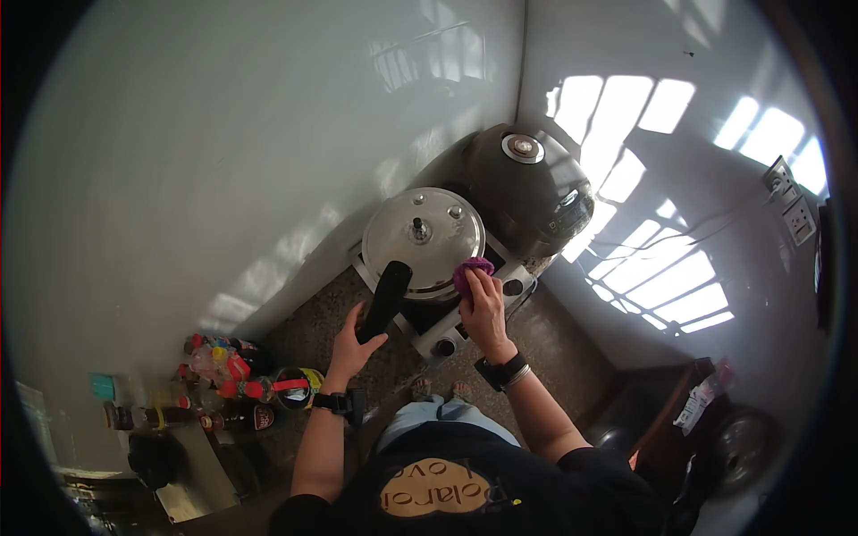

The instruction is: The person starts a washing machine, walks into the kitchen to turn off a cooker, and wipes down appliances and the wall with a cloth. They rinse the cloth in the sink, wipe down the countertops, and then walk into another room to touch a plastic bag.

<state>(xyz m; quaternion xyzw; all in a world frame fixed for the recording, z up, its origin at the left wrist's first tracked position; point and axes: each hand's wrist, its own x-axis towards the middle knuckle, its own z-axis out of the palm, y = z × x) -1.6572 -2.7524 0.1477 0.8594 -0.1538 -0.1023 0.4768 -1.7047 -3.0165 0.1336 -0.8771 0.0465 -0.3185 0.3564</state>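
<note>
Now: left hand (354, 347) nearest, fingers wrapped round the near end of the black handle (388, 293). Right hand (485, 313) has fingers bunched narrow on a purple cloth (472, 270), held against the near right edge of the pressure cooker (451, 250). Cooker stands on the stove (431, 339), lid (393, 230) already on; whether locked, cannot tell. Cloth work looks under way, at one spot; how much surface is covered or left, not visible. Rice cooker (536, 192) just beyond.
</note>
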